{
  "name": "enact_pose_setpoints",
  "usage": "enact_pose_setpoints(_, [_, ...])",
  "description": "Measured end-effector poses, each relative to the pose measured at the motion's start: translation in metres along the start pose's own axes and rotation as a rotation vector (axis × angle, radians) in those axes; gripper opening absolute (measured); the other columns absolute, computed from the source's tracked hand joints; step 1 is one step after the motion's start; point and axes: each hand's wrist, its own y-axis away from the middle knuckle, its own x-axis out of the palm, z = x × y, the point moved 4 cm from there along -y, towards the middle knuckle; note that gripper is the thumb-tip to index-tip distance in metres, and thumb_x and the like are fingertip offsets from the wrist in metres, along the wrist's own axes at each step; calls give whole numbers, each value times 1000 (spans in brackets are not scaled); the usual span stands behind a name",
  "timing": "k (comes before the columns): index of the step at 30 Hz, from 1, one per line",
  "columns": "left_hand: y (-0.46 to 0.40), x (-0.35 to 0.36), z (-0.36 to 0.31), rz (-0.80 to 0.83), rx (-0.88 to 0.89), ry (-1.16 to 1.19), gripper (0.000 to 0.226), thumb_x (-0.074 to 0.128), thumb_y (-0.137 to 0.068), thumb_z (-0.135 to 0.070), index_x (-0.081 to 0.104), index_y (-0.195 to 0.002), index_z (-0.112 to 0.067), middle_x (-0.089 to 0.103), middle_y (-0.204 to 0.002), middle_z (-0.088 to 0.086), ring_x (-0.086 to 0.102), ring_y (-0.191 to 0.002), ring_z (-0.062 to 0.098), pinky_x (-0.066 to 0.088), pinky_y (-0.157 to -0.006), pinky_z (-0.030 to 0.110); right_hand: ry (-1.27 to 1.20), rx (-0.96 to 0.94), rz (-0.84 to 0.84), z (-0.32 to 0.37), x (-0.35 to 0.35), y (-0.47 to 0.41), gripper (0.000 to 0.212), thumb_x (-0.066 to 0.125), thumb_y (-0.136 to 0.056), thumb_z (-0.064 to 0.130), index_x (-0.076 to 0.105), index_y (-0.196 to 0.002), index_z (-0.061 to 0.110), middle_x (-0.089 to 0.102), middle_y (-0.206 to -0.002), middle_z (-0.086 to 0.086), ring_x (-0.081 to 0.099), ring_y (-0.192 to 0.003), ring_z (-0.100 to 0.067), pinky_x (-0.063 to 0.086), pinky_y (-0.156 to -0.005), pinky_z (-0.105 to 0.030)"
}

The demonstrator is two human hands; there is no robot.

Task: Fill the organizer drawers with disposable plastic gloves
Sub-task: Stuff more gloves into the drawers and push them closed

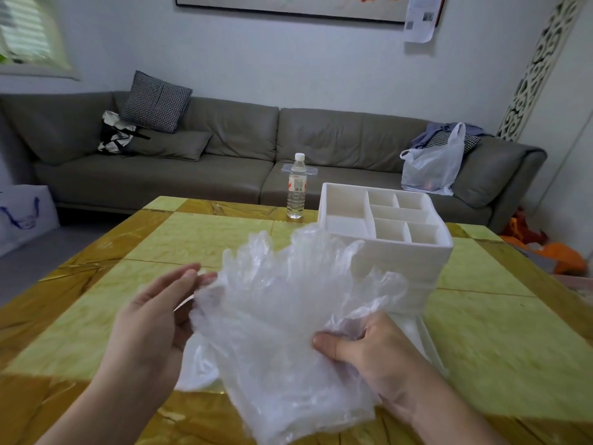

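Gloves hide organizer drawers; right hand grip pinches them, left hand grip released.

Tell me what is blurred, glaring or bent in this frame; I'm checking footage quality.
Head view: window blinds at upper left are motion-smeared; wide-angle lens bows the carved screen; the table shows soft sheen; gloves are translucent with blurry edges; organizer is fairly sharp.

Yellow table — organizer; water bottle
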Motion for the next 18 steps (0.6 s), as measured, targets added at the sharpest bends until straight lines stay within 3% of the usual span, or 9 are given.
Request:
enact_pose_setpoints(2, [1,1,4,-13,-82,37,31,64,-100,-28,67,-121,-5,73,-119,20,75,-87,23,62,-78,38,-55,-19,-36,0,-4,-1,8,83,-84,8,84,-89,1,79,-96,-26,76,-98,-49,58,-96,-66])
enact_pose_setpoints(4, [5,4,12,43,-230,-50,61,66,-94,-51,60,-126,0,70,-123,23,72,-103,29,57,-86,45,-126,-37,-86,2,-8,-2,16,83,-78,14,84,-89,1,79,-97,-27,75,-98,-51,57,-96,-67])
enact_pose_setpoints(7, [26,19,28,368,-530,-241,110,73,-70,-82,57,-137,4,66,-132,26,67,-119,44,55,-99,56,-169,-61,-122,3,-13,-5,11,80,-85,10,84,-91,2,79,-98,-26,77,-95,-46,58,-96,-64])
enact_pose_setpoints(8, [37,27,33,490,-567,-283,107,72,-69,-83,64,-134,1,67,-132,27,65,-120,47,54,-101,58,-157,-74,-124,4,-13,-4,7,79,-88,7,84,-91,3,79,-98,-25,78,-93,-44,60,-95,-62])
enact_pose_setpoints(9, [46,35,35,578,-557,-303,88,74,-73,-75,73,-126,-5,69,-129,25,66,-120,47,55,-100,57,-142,-86,-122,4,-12,-4,7,77,-90,5,85,-91,5,80,-97,-23,79,-92,-42,61,-94,-59])
enact_pose_setpoints(11, [58,50,42,667,-478,-292,42,84,-77,-41,81,-112,-19,73,-123,20,70,-115,43,58,-90,52,-87,-104,-86,5,-9,-2,7,78,-91,4,84,-93,5,81,-97,-21,79,-92,-38,63,-91,-54])
enact_pose_setpoints(14, [50,48,55,593,-314,-317,42,89,-62,-12,81,-104,-9,75,-109,27,75,-95,39,63,-71,43,-90,-64,-73,3,-9,-3,18,86,-84,14,82,-96,2,80,-97,-21,78,-93,-41,62,-90,-56])
enact_pose_setpoints(16, [44,43,57,575,-240,-396,47,92,-52,-12,80,-96,-2,71,-100,36,74,-85,36,60,-74,41,-134,-24,-118,2,-16,-6,28,86,-82,25,80,-99,3,80,-99,-23,78,-89,-41,62,-80,-52])
enact_pose_setpoints(18, [42,41,55,592,-190,-474,46,92,-52,-16,81,-96,-7,72,-96,34,74,-85,35,57,-82,44,-158,0,-168,2,-21,-8,27,80,-90,25,78,-100,0,80,-95,-22,76,-77,-35,57,-63,-38])
